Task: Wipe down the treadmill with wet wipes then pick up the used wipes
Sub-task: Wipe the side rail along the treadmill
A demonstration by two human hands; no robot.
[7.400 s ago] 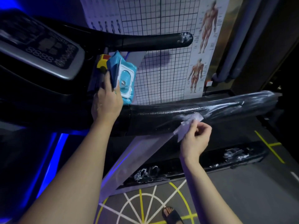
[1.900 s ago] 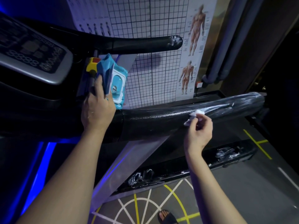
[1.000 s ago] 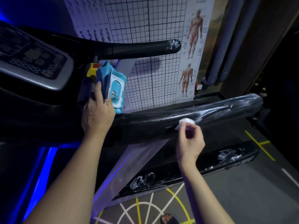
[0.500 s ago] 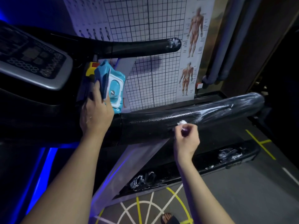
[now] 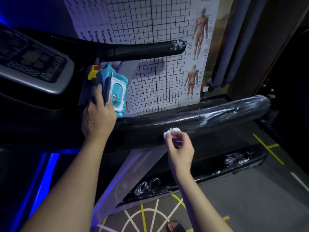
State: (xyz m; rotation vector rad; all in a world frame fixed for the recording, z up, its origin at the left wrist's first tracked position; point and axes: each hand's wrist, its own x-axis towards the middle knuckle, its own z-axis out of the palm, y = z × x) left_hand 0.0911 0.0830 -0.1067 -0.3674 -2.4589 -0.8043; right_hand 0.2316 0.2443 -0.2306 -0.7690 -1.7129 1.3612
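Our right hand (image 5: pixel 181 148) pinches a balled white wipe (image 5: pixel 171 132) between thumb and curled fingers (image 5: pixel 175 137) and presses it against the near face of the black handrail (image 5: pixel 217 118), about midway along its length. White smears show on the handrail toward its far end. Our left hand (image 5: pixel 98 118) grips a blue pack (image 5: pixel 117 92) upright beside the console (image 5: pixel 33 64), with the fingers curled round its edge; the white flip lid faces right. We cannot read any brand or print on the pack.

The console markings are blurred and its left part is cut off by the frame edge. On the wall, a grid chart (image 5: pixel 147 22) hangs beside an anatomy poster (image 5: pixel 199 47); the poster captions are too small to read. Silver lettering on the side rail (image 5: pixel 217 166) is smeared by glare and illegible. One sandalled foot (image 5: pixel 175 226) is cut off at the bottom edge, on a floor (image 5: pixel 250 198) with yellow and white lines.
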